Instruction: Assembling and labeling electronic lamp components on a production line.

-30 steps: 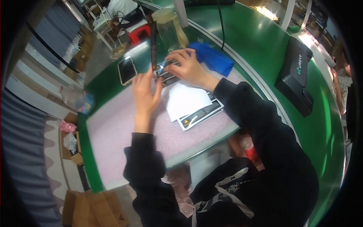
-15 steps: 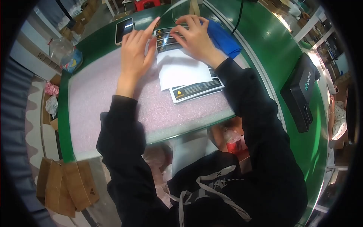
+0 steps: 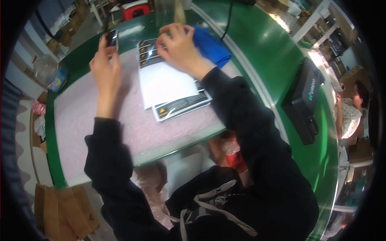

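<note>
My left hand [image 3: 105, 66] is raised over the table's far left, beside a dark phone [image 3: 113, 39] that it partly covers. Its index finger and thumb point upward, slightly blurred; whether anything thin lies between the fingers is unclear. My right hand [image 3: 179, 48] is bent over the far end of a stack of black printed sheets [image 3: 181, 107] with yellow warning triangles, its fingers curled but apart. A blank white sheet [image 3: 165, 84] covers the middle of that stack. The stack lies on a pink foam sheet [image 3: 128, 108].
A blue cloth [image 3: 211, 46] lies just right of my right hand. The green table [image 3: 249, 44] has a raised metal rail, with a black box-like device [image 3: 303, 102] beyond it. A plastic bottle [image 3: 54, 72] stands at the left edge. Another person [image 3: 352, 108] is at the far right.
My left hand has moved left, away from the sheets to beside the phone. The pale strip near its fingertip no longer shows there. My right hand remains over the stack; the whole view has shifted.
</note>
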`<action>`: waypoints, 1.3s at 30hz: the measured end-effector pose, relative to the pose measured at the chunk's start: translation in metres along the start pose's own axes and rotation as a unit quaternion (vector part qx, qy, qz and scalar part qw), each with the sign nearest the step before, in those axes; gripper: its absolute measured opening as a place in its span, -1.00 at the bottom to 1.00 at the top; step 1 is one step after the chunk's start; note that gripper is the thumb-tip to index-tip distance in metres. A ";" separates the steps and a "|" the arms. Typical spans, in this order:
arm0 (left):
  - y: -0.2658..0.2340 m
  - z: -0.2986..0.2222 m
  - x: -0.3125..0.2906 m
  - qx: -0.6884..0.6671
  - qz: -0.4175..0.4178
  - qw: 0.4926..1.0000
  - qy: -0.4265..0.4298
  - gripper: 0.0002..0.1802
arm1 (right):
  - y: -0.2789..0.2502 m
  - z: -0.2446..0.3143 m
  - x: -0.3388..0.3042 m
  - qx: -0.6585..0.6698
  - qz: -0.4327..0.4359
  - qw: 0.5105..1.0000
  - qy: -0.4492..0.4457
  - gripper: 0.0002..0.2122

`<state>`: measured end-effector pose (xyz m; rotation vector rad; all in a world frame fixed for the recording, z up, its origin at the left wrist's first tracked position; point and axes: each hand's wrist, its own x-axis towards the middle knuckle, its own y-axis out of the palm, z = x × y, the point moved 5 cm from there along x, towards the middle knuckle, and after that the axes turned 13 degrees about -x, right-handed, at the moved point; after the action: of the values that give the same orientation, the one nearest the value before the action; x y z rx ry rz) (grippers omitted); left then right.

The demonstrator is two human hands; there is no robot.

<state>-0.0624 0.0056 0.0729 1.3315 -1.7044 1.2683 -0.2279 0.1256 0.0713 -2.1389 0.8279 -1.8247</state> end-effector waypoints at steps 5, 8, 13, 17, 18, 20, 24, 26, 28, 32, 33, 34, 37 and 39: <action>0.009 0.002 -0.008 0.027 0.050 0.997 -0.054 -0.46 | 0.003 0.008 0.001 0.048 -0.006 0.998 0.036 -0.80; 0.011 -0.008 -0.010 0.082 0.105 0.991 -0.032 -0.46 | 0.000 0.006 0.002 0.058 -0.013 0.997 0.043 -0.76; 0.022 -0.013 -0.011 0.058 0.134 0.988 -0.043 -0.46 | 0.001 0.001 0.000 0.057 -0.004 0.998 0.032 -0.71; 0.020 -0.014 -0.013 0.049 0.142 0.987 -0.051 -0.47 | 0.005 0.005 -0.001 0.062 0.006 0.997 0.046 -0.71; 0.021 -0.015 -0.013 0.043 0.143 0.987 -0.057 -0.47 | 0.006 0.005 -0.001 0.065 0.007 0.997 0.045 -0.71; 0.022 -0.016 -0.013 0.039 0.143 0.987 -0.064 -0.47 | 0.006 0.002 -0.001 0.063 0.010 0.997 0.045 -0.71; 0.021 -0.016 -0.012 0.003 0.136 0.987 -0.086 -0.48 | 0.011 0.001 -0.002 0.057 0.021 0.997 0.048 -0.73; 0.021 -0.020 -0.011 -0.003 0.137 0.988 -0.077 -0.49 | 0.012 0.001 -0.003 0.053 0.026 0.997 0.049 -0.73; 0.021 -0.024 -0.010 -0.006 0.138 0.988 -0.072 -0.49 | 0.012 0.002 -0.003 0.057 0.020 0.997 0.046 -0.75; 0.020 -0.034 -0.008 0.022 0.113 0.993 -0.019 -0.55 | 0.012 0.003 -0.002 0.054 0.020 0.997 0.043 -0.76; 0.019 -0.035 -0.007 0.014 0.116 0.993 -0.017 -0.57 | 0.012 0.002 -0.002 0.051 0.021 0.998 0.042 -0.76; 0.018 -0.035 -0.006 0.007 0.119 0.993 -0.014 -0.60 | 0.011 0.002 -0.003 0.050 0.022 0.998 0.042 -0.76; 0.018 -0.037 -0.007 -0.007 0.135 0.991 -0.015 -0.63 | 0.013 0.002 -0.003 0.052 0.031 0.997 0.049 -0.76; 0.019 -0.038 -0.008 -0.025 0.161 0.986 -0.020 -0.66 | 0.013 0.002 -0.004 0.054 0.032 0.997 0.049 -0.76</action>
<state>-0.0815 0.0449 0.0732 1.0892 -2.0264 1.3700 -0.2298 0.1169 0.0616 -1.9491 0.7892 -1.9104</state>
